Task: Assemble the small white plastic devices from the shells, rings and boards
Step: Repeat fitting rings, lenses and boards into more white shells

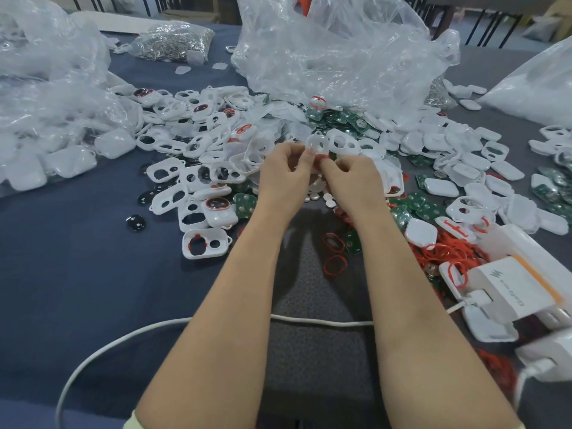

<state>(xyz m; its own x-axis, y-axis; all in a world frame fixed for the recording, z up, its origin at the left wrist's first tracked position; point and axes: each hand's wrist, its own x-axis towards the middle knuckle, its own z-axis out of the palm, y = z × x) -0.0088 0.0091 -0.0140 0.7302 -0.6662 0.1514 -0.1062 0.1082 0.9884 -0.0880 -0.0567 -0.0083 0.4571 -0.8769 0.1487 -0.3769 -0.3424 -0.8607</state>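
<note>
A white shell [318, 143] is held over the middle of the bench [77, 274], pinched by the curled fingers of the left hand [284, 173]. A red ring [322, 157] is gripped at its lower edge by the right hand [353, 178], fingertips together, above loose shells [198, 140] and green boards [427, 209].

Both arms are bare and reach forward from the lower edge of view, converging toward the centre. The left hand [286, 170] shows its back to the camera, fingers curled, its fingertips pinching a small white shell [318, 143]. The right hand [353, 178] sits just beside it, knuckles up and fingers curled inward, its thumb and forefinger pinching a red ring [322, 158] at the shell's lower edge. The fingertips of the two hands meet there.
</note>
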